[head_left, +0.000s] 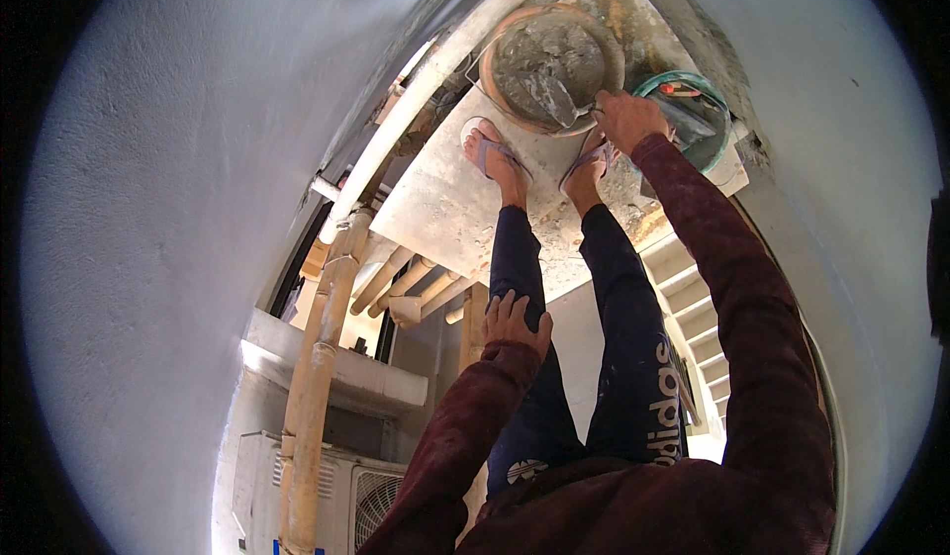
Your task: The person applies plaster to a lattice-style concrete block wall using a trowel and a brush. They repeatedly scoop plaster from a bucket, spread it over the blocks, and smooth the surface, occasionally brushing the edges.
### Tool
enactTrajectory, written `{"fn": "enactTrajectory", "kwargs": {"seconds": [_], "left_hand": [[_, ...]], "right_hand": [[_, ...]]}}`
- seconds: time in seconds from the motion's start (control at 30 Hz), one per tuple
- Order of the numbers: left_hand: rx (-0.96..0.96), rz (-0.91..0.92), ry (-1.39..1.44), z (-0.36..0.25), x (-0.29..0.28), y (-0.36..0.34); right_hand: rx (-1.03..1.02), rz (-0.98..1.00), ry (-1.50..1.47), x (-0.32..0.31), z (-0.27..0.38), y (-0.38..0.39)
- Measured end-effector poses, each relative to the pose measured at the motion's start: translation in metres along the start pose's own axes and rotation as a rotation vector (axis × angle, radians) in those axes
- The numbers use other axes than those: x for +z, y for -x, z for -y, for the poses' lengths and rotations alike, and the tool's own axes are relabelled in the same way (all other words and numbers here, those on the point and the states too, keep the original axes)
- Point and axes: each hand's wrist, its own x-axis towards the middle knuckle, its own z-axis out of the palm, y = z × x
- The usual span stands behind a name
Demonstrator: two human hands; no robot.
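Note:
My right hand (631, 122) is closed at the near right rim of a round bucket (616, 52) of wet grey mortar (554, 52). It grips a trowel, whose handle is mostly hidden by the fingers; the trowel blade (550, 98) lies in the mortar. Just right of that hand stands a teal bucket (727, 115), holding a flat grey tool (690, 118) and something with a red-orange part (679, 90). My left hand (517, 323) rests on my left leg near the knee, fingers spread and holding nothing.
My feet in flip-flops stand on a stained board (435, 199) raised above a lower level. Bamboo poles (322, 357) and a pale pole (426, 90) run along the left. Below are an air-conditioner unit (336, 486) and white slats (698, 313). Plastered walls (148, 209) flank both sides.

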Motion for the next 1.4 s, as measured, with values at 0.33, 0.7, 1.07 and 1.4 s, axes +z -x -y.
{"fn": "enactTrajectory", "kwargs": {"seconds": [0.33, 0.7, 1.07, 1.4], "left_hand": [[-0.003, 0.075, -0.021, -0.010, -0.019, 0.000], [0.003, 0.111, -0.110, -0.002, -0.019, 0.002], [0.164, -0.181, -0.141, -0.003, -0.051, -0.013], [0.159, -0.219, 0.199, 0.039, -0.089, -0.016]], "right_hand": [[-0.027, -0.009, -0.075, 0.019, 0.001, -0.004], [0.028, 0.034, -0.336, 0.060, 0.003, 0.008], [0.068, -0.265, -0.871, 0.068, -0.021, 0.039], [-0.191, -0.747, -0.464, -0.235, -0.032, 0.303]]}}
